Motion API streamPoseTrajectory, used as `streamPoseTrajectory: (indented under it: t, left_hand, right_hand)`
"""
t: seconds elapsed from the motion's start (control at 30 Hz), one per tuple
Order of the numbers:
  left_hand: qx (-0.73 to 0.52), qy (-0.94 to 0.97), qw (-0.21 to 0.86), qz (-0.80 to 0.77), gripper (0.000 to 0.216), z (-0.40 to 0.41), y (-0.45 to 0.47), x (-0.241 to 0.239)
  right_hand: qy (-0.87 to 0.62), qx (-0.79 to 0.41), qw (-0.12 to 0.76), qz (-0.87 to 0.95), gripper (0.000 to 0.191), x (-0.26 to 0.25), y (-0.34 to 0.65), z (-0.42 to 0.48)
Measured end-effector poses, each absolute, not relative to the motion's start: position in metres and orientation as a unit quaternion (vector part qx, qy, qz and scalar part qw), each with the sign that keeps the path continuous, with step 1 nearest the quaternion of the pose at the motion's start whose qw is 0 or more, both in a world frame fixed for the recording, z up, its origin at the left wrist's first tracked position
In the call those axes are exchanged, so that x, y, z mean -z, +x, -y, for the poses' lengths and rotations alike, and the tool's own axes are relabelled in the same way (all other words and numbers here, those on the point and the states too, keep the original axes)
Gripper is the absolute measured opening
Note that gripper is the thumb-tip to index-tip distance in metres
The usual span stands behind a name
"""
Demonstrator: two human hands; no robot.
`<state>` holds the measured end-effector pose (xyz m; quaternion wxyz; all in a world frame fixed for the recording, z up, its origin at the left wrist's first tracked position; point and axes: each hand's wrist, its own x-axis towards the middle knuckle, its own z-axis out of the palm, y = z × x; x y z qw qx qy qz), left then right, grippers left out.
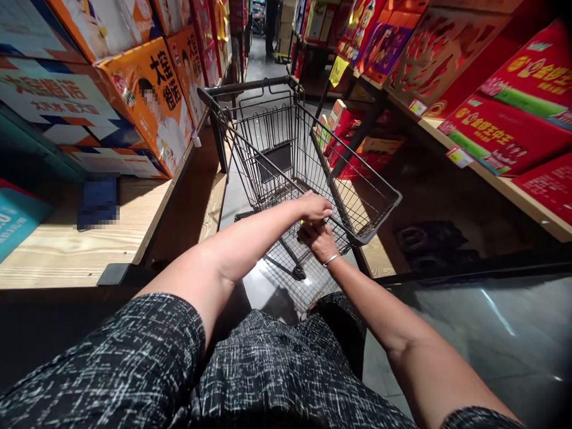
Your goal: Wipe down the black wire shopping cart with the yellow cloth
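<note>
A black wire shopping cart [273,161] stands in front of me, at an angle in the aisle. Both hands meet by its near side rim. My left hand [316,206] is closed with fingers curled, just above the right one; whatever it grips is hidden. Below it, my right hand [320,243] is closed too, its wrist wearing a silver bracelet [331,260]. A small dark and yellow thing [304,231] shows at its fingers, too little of it to name. Whether either hand presses on the rim I cannot tell.
Orange and white boxes [147,101] are stacked on the left wooden shelf [129,250], with a dark blue blurred item [99,201] beside them. Red gift boxes [487,134] fill the right shelf [500,190]. Farther down the aisle stands a person [270,30].
</note>
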<state>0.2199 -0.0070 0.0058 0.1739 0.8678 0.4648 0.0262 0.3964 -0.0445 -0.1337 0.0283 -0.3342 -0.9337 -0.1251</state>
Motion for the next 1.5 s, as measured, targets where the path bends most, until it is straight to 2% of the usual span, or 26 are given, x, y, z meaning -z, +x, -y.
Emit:
streamPoseTrajectory:
  t: [0.13, 0.23, 0.33, 0.5, 0.63, 0.73, 0.9, 1.17, 1.27, 1.43, 1.5]
  left_hand:
    - [-0.061, 0.866, 0.191, -0.458, 0.041, 0.015, 0.223, 0.006]
    - [-0.096, 0.857, 0.201, -0.464, 0.04, 0.015, 0.215, 0.014]
    - [-0.113, 0.851, 0.198, -0.474, 0.039, 0.014, 0.211, 0.018]
    - [-0.132, 0.844, 0.195, -0.482, 0.04, 0.013, 0.206, 0.021]
    - [-0.134, 0.84, 0.191, -0.49, 0.052, 0.015, 0.199, 0.022]
    - [-0.143, 0.834, 0.188, -0.499, 0.05, 0.018, 0.19, 0.024]
    - [-0.159, 0.831, 0.176, -0.503, 0.027, 0.02, 0.167, 0.027]
    - [-0.121, 0.807, 0.162, -0.554, 0.034, 0.028, 0.163, 0.013]
    - [-0.104, 0.807, 0.153, -0.561, 0.039, 0.034, 0.171, 0.009]
    - [-0.085, 0.809, 0.207, -0.543, 0.041, 0.041, 0.171, 0.014]
    - [-0.08, 0.802, 0.21, -0.554, 0.041, 0.043, 0.171, 0.015]
  right_hand:
    - [-0.338, 0.075, -0.125, 0.93, 0.027, 0.167, 0.419, 0.077]
    - [-0.343, 0.079, -0.14, 0.925, 0.022, 0.169, 0.44, 0.096]
    - [-0.333, 0.134, -0.078, 0.93, 0.025, 0.143, 0.458, 0.102]
    - [-0.344, 0.234, 0.114, 0.902, 0.039, 0.073, 0.474, 0.097]
    - [-0.383, 0.231, 0.214, 0.868, 0.045, 0.047, 0.461, 0.089]
    - [-0.385, 0.176, 0.205, 0.882, 0.047, 0.055, 0.435, 0.086]
    - [-0.382, 0.14, 0.194, 0.893, 0.045, 0.075, 0.409, 0.089]
    - [-0.388, 0.168, 0.222, 0.878, 0.046, 0.102, 0.43, 0.107]
    - [-0.427, 0.133, 0.181, 0.876, 0.048, 0.136, 0.427, 0.114]
    - [-0.474, 0.035, -0.003, 0.88, 0.046, 0.204, 0.422, 0.13]
    - [-0.48, 0.027, -0.02, 0.877, 0.044, 0.213, 0.421, 0.133]
